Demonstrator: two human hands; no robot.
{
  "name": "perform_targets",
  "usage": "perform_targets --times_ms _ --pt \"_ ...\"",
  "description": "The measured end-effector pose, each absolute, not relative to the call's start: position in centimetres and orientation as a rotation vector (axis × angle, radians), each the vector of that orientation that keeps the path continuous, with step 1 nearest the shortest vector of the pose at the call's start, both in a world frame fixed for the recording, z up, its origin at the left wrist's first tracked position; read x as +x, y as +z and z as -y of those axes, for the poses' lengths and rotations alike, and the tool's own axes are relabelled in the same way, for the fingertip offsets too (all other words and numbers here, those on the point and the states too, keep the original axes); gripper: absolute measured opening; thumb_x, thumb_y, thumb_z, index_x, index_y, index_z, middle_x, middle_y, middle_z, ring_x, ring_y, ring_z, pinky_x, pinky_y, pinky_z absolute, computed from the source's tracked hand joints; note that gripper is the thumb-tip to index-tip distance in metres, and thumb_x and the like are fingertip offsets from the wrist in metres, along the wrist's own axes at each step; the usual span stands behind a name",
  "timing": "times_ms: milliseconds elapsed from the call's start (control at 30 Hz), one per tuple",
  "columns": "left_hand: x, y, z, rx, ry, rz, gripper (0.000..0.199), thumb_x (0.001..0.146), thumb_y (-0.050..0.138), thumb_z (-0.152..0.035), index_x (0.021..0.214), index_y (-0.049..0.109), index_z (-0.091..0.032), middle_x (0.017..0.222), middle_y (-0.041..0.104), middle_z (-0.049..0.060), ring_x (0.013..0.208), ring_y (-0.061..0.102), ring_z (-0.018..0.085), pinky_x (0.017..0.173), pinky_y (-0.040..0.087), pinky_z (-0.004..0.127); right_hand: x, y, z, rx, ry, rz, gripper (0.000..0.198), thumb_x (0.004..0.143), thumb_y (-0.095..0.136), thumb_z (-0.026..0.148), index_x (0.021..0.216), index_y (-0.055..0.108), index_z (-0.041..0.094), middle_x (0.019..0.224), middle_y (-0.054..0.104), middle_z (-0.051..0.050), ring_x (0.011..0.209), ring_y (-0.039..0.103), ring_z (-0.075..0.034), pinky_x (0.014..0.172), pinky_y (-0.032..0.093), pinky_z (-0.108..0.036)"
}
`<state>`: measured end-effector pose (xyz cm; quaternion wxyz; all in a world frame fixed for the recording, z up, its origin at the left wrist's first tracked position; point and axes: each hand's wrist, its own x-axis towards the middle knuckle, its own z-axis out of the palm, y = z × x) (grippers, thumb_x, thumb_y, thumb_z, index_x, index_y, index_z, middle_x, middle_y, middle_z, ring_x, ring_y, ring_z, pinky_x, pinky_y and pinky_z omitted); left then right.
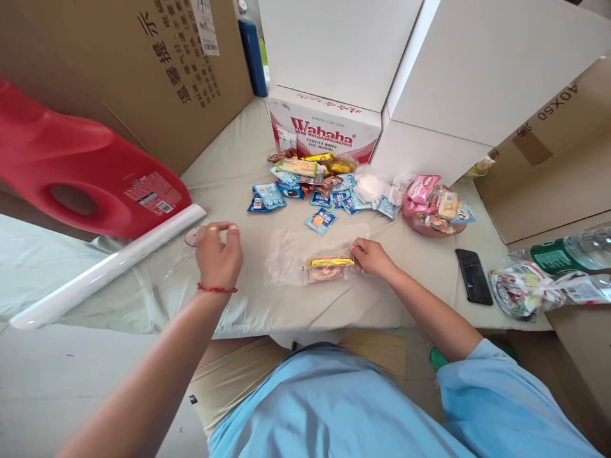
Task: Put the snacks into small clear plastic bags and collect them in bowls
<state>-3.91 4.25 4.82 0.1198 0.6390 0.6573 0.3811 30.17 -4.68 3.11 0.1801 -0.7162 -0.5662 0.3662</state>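
A clear plastic bag [285, 259] lies flat near the front of the table. On or inside it, I cannot tell which, are a yellow snack packet [330, 261] and a pinkish wrapped snack [325, 273]. My right hand [371, 257] pinches the clear plastic at the right end of these snacks. Off to the left, my left hand [219, 254] is raised with its fingers curled and the thumb against them; whatever they hold, if anything, is too small to make out. Just beside its knuckles sits a small round whitish disc [191, 236], partly hidden by the hand.
Blue snack sachets [321, 220] and other packets lie in a pile before the Wahaha box [329, 130]. To the right stand a reddish bowl [420, 224] of snacks and a phone [473, 276]. A white plastic roll [114, 264] and red jug [114, 159] are on the left.
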Motion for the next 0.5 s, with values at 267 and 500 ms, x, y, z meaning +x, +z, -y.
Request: perform_targets --times_ms 267,500 --pt "2.6 7.6 8.6 2.740 1.552 -0.917 0.026 0.089 0.058 -0.011 0.110 0.066 -0.022 0.099 0.076 0.004 0.100 0.070 0.020 0.087 0.047 0.037 29.5 2.1 4.6 -2.027 1.196 1.467 0.023 0.100 0.048 0.033 0.080 0.053 0.023 0.047 0.058 0.006 0.042 0.059 -0.014 0.047 0.041 -0.022" --pt "8.6 1.9 6.6 2.640 0.853 -1.213 0.037 0.104 0.045 -0.021 0.135 0.065 -0.018 0.135 0.071 0.013 0.128 0.064 0.026 0.104 0.040 0.044 30.5 3.8 4.9 -2.150 1.051 1.740 0.025 0.100 0.048 0.033 0.085 0.064 0.020 0.059 0.066 0.001 0.056 0.063 -0.015 0.057 0.041 -0.023"
